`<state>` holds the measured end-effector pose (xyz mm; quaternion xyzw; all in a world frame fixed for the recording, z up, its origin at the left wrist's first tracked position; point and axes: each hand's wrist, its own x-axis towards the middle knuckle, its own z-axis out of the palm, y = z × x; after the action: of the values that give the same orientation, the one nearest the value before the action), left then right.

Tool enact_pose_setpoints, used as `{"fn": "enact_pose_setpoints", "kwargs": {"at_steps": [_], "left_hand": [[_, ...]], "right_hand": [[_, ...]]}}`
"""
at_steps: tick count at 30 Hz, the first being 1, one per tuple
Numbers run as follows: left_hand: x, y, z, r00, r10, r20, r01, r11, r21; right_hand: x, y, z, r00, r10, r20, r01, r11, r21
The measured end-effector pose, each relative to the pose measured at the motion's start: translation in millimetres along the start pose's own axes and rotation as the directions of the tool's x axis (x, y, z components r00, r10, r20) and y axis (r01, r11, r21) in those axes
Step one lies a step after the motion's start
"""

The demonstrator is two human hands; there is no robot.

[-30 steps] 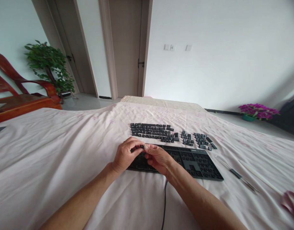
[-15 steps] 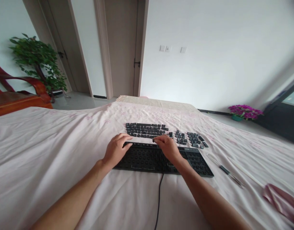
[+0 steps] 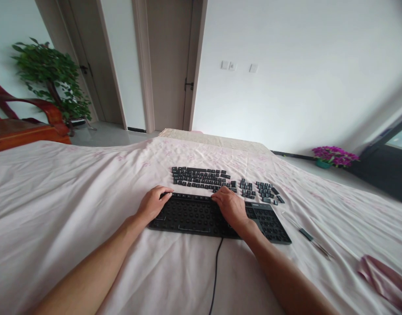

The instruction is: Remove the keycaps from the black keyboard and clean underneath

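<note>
A black keyboard (image 3: 194, 216) with its keycaps removed lies on a pale pink sheet (image 3: 72, 201) in front of me. My left hand (image 3: 153, 203) rests on its far left corner, fingers curled over the edge. My right hand (image 3: 232, 206) lies on the keyboard's middle-right part. Its fingertips are pressed together at the far edge, and what they pinch is hidden. Just beyond, loose black keycaps (image 3: 201, 177) are laid out in rows, with two smaller groups (image 3: 258, 190) to their right.
The keyboard's black cable (image 3: 215, 271) runs toward me. A thin metal tool (image 3: 307, 235) and a pink folded item (image 3: 381, 280) lie to the right. A wooden chair (image 3: 23, 129), a green plant (image 3: 50, 78), purple flowers (image 3: 333, 154) and doors (image 3: 168, 65) stand beyond.
My hands, which held a small keycap together above the keyboard, have parted. The left went down to the keyboard's left corner; the right reached toward the keycap rows, then drew back to the far edge.
</note>
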<state>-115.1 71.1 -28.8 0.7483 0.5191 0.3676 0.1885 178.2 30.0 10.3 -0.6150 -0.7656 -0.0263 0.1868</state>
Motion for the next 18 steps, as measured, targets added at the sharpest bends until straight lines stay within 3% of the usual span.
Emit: {"fn": "enact_pose_setpoints", "kwargs": {"at_steps": [5,18], "left_hand": [[-0.3,-2.1,0.9,1.0,0.015,0.0,-0.015,1.0,0.006],[-1.6,-0.5,0.3,1.0,0.014,-0.005,-0.014,1.0,0.009]], "right_hand": [[0.4,-4.4,-4.9,0.999,-0.041,0.031,0.044,0.99,-0.132],[2.7,-10.1,-4.7,0.989,-0.112,0.096,0.133,0.959,-0.25]]}}
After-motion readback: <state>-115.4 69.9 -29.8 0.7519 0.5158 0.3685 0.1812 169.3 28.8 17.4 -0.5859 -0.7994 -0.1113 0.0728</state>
